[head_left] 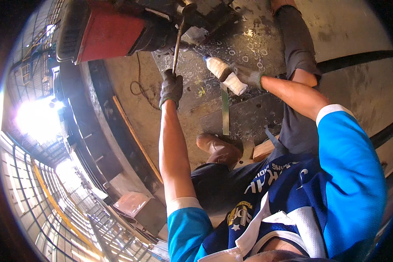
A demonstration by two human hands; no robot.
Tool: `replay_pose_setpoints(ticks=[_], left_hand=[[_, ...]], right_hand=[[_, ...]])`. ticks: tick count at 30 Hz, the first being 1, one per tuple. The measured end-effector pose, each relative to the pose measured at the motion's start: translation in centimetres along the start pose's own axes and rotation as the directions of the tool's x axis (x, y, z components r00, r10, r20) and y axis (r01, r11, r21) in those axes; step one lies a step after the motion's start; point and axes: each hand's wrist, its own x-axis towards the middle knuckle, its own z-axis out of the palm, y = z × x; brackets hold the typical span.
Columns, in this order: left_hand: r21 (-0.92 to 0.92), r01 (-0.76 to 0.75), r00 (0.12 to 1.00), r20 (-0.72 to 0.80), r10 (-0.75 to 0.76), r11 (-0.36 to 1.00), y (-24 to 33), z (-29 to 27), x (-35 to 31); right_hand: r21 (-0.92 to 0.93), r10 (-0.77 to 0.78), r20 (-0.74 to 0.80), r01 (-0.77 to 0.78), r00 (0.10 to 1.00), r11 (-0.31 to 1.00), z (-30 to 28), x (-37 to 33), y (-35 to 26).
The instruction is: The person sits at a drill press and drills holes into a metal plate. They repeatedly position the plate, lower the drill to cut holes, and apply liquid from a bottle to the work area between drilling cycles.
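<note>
My left hand (171, 88), in a dark grey work glove, is closed around the lower end of a thin metal lever (177, 46). The lever runs up to a red and black machine (111, 32) that looks like a portable drill. Gripped in my gloved right hand (248, 77) is a plastic bottle (217, 66) with whitish contents. It is tilted, its narrow blue-tipped end pointing up and left toward the machine's dark lower part. Beneath lies a dark steel plate (249, 48) covered with small pale ring marks and wet-looking specks. Where the bottle's tip points, details are too dark to make out.
A flat metal strip (225, 111) lies below the bottle. A thin cable (138, 89) loops on the floor left of my left hand. My brown boot (220, 150) rests near a wood block (263, 149). A long thin bar (135, 135) and dark beams (102, 113) lie at left.
</note>
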Motion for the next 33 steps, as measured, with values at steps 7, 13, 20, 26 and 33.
replay_pose_setpoints(ticks=[7, 13, 20, 26, 33], left_hand=[[0.132, -0.129, 0.991, -0.022, 0.133, 0.983, -1.3, 0.4, 0.5], [0.065, -0.078, 0.997, -0.017, 0.079, 0.995, -0.8, 0.1, 0.2], [0.023, -0.024, 1.0, 0.01, 0.023, 0.999, -0.3, 0.0, -0.2], [-0.049, -0.068, 0.998, -0.007, 0.068, 0.996, -0.5, 0.1, -0.2], [0.017, -0.142, 0.987, -0.067, 0.143, 0.99, 0.3, -0.2, -1.2]], right_hand=[[0.008, 0.023, 0.108, -0.024, 0.994, 1.0, -2.0, -1.8, -2.4], [0.047, -0.04, 0.14, 0.034, 0.989, 0.998, -2.4, -2.3, -4.6], [0.034, -0.055, 0.137, 0.051, 0.989, 0.998, -2.5, -2.5, -4.1], [0.021, -0.067, 0.134, 0.065, 0.989, 0.998, -2.3, -2.3, -4.4], [-0.017, -0.071, 0.15, 0.074, 0.986, 0.997, -2.8, -2.0, -4.5]])
